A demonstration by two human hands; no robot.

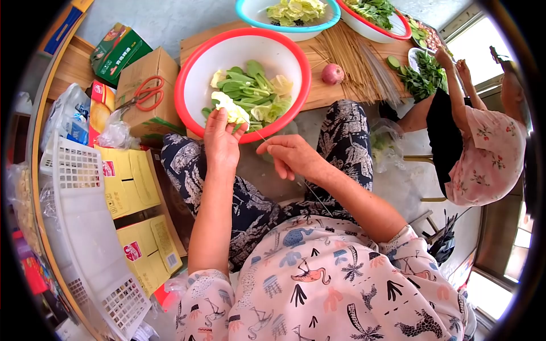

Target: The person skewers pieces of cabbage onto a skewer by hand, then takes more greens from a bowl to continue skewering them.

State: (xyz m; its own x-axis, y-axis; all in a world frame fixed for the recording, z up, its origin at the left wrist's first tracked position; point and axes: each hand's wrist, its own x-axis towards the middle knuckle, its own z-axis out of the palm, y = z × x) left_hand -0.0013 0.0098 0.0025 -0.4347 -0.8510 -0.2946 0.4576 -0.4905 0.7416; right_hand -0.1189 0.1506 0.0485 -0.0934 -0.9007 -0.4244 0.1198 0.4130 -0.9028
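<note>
My left hand (222, 139) pinches a pale cabbage-like leaf (230, 108) at the near rim of a red-rimmed white bowl (186, 77). Inside the bowl lie green leafy vegetables (250, 85) and some paler leaves. Just right of it, my right hand (293, 156) has its fingers closed around a thin skewer (316, 195). One end of the skewer points toward the leaf, and the other slants down toward my lap. Whether its tip has pierced the leaf is hard to make out.
Loose skewers (347, 62) and a red onion (333, 74) lie on the wooden table. A blue-rimmed bowl (243, 12) and another red-rimmed bowl (375, 35) stand behind. Scissors (149, 94) rest on a cardboard box (162, 65). Another person (486, 156) sits at right.
</note>
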